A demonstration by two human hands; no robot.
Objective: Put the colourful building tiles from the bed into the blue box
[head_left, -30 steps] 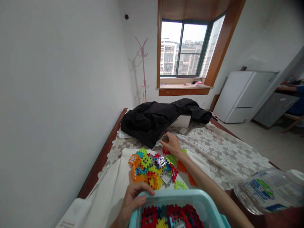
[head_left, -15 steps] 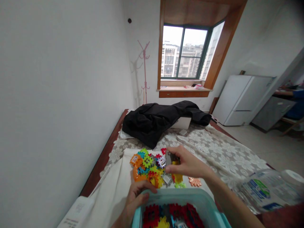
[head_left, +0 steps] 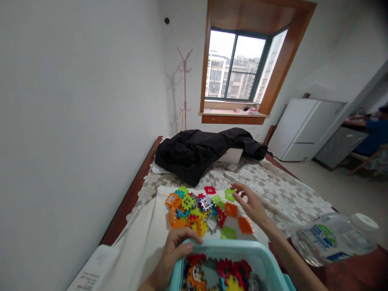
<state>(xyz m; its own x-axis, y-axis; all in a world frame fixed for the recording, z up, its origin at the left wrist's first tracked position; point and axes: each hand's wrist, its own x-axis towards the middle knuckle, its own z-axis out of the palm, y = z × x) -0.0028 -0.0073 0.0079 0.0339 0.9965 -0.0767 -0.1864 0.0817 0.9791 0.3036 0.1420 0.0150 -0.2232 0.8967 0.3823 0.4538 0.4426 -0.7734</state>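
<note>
White cloth [head_left: 142,238]: bright (interlocking) blocks [head_left: 197,210]

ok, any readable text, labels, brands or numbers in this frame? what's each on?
Water bottle label: blue and green print, too blurred to read.
White packet at the bed's near left corner: dark lines of print, too small to read.
Building blocks and teal bin: no text visible.
Nothing in the frame can be quoted.

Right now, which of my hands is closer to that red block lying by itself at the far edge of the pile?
Right. Your right hand hovers open just right of the red block, fingers spread. Your left hand is farther back, gripping the teal bin's near-left rim.
</note>
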